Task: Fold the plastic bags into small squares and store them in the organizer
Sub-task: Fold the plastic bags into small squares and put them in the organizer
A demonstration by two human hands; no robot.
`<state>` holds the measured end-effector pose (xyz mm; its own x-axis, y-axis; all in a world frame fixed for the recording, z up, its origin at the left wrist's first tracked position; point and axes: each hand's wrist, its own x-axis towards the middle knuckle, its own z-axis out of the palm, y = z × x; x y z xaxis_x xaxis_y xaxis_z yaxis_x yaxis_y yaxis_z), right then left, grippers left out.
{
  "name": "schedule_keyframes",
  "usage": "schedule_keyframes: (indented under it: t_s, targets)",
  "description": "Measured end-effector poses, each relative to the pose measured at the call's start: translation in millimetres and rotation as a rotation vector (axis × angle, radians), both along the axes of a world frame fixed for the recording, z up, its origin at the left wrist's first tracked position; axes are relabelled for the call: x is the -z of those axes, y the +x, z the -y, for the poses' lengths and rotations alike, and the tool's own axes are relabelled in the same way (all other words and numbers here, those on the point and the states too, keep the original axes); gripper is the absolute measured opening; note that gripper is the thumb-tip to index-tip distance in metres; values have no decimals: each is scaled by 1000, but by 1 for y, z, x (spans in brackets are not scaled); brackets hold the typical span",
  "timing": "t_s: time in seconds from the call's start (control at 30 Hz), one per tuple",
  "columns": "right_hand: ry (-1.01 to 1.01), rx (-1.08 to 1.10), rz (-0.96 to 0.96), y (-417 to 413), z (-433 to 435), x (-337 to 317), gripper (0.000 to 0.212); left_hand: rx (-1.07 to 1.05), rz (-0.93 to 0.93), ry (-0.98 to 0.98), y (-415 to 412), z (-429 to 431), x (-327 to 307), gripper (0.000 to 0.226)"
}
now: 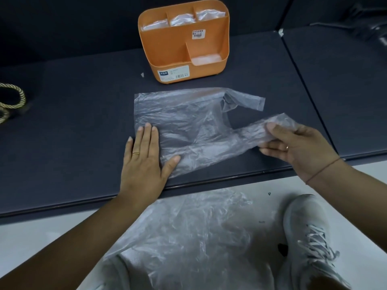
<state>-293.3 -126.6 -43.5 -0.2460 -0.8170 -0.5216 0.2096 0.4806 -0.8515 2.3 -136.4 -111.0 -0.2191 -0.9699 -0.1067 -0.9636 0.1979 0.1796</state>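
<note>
While you look down at the dark table (73, 114), a gold twisted rope (14, 99) sits at its far left edge. Next comes your left hand (144, 162). It lies flat, fingers straight and close together, thumb out to the side, and it presses down on the left end of the clear plastic bag (184, 122). A gold ring (136, 153) is on one finger. The bag lies spread on the table in the middle, with its bottom to the left and its two handles to the right. The far handle (247, 100) rests flat on the table. Behind the bag stands the orange organizer (184, 49), near but not touching it. Folded bags (182, 18) fill its three back slots, and one more folded bag (206, 59) lies in the front right slot. To the right, your right hand (297, 147) pinches the end of the near handle (251, 135) between thumb and fingers. The handle is pulled out long between the bag and that hand. A thin band (322, 168) goes round that wrist. Below the table, another crumpled clear bag (199, 231) lies on your lap, and a white shoe (310, 237) with laces is at the lower right
</note>
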Motion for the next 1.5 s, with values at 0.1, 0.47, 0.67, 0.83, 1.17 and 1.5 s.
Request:
schedule_keyframes:
  t_s: [0.1, 0.47, 0.67, 0.83, 1.17, 1.5]
  targets:
    - [31, 82, -171, -11, 4, 8, 8, 12, 44, -24, 0, -1, 3, 93]
    - [89, -146, -801, -39, 4, 18, 7, 67, 105, -18, 12, -33, 5, 83]
    - [-307, -277, -1111, 3, 37, 8, 31, -16, -57, -41, 16, -19, -9, 86]
    - [-529, -874, -1125, 107, 53, 15, 60, -32, -22, -60, 2, 41, -15, 89]
    - [-201, -920, -1503, 57, 83, 65, 96, 10, 122, 85, 19, 68, -3, 83]
    - [-614, -859, -1327, 67, 4, 40, 81, 346, -82, -152, -8, -18, -12, 84]
